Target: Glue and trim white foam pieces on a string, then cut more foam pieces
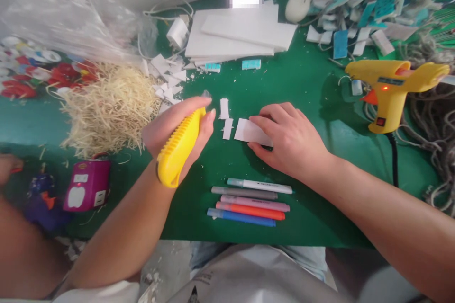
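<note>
My left hand (167, 123) is closed around a yellow utility knife (179, 149) with a ribbed edge. Its butt end points back toward me, and the blade end is not clear beyond my fingers. Just to the right, my right hand (289, 135) rests on the green table with its fingers on a white piece of foam board (244, 130), thumb at the near edge and fingertips on top. Between my hands lie two small white strips, an upper strip (224, 108) and a lower strip (228, 129), both with ragged edges.
Several markers (252, 206) lie in front of me. A yellow hot glue gun (391, 90) with its light on stands right. White boards (241, 33) are stacked behind, wood shavings (112, 109) left, beside a purple box (88, 184). Another person's arm (24, 246) reaches in at left.
</note>
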The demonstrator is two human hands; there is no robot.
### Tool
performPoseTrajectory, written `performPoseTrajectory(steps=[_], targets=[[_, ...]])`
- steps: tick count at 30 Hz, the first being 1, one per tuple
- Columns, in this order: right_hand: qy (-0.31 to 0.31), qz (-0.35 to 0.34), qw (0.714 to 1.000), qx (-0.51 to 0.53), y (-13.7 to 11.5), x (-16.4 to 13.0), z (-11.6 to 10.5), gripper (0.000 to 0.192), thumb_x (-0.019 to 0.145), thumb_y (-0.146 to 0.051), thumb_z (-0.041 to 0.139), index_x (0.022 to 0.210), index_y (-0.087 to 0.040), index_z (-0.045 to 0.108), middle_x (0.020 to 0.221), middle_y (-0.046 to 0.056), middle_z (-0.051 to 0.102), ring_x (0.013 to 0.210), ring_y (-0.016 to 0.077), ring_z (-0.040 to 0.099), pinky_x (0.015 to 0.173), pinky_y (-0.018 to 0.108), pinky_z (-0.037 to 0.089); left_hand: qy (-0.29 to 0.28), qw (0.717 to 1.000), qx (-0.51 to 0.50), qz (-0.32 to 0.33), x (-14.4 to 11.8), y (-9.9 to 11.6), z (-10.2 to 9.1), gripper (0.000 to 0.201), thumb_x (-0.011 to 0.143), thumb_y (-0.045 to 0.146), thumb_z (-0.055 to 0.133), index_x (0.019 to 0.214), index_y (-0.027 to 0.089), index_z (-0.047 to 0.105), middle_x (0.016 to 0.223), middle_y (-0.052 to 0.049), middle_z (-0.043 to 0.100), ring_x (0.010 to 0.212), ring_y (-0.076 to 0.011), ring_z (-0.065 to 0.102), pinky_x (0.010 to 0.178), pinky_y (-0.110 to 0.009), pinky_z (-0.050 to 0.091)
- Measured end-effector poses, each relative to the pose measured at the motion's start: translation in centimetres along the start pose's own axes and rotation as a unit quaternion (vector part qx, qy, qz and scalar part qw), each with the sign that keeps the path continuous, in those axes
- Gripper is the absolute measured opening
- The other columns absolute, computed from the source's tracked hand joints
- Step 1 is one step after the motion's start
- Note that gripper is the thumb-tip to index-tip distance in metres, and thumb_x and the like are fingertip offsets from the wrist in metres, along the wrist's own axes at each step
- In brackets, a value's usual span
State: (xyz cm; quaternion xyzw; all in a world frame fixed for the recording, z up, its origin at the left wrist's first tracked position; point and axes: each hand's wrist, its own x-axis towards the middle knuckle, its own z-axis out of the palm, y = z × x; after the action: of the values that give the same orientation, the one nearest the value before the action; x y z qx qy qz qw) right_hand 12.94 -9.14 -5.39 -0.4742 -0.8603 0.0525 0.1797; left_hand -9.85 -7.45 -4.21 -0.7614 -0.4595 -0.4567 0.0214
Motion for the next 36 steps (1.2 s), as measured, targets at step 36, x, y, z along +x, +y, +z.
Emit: performPoseTrajectory(steps=[36], targets=[[-0.006, 0.076, 0.997, 0.012, 0.2, -0.3, 0.0, 0.042, 0.088, -0.036, 0.068, 0.119, -0.010, 0.078, 0.112, 0.019, 0.068, 0.098, 0.0318, 0.055, 0.088, 0.049, 0.053, -0.064, 0.994, -0.079, -0.034, -1.3, 1.5, 0.7, 0.018, 0.095, 0.031, 0.062, 0.110, 0.028, 0.070, 0.099, 0.002, 0.082, 0.079, -0.0157, 0.078, 0.080, -0.027, 0.066]])
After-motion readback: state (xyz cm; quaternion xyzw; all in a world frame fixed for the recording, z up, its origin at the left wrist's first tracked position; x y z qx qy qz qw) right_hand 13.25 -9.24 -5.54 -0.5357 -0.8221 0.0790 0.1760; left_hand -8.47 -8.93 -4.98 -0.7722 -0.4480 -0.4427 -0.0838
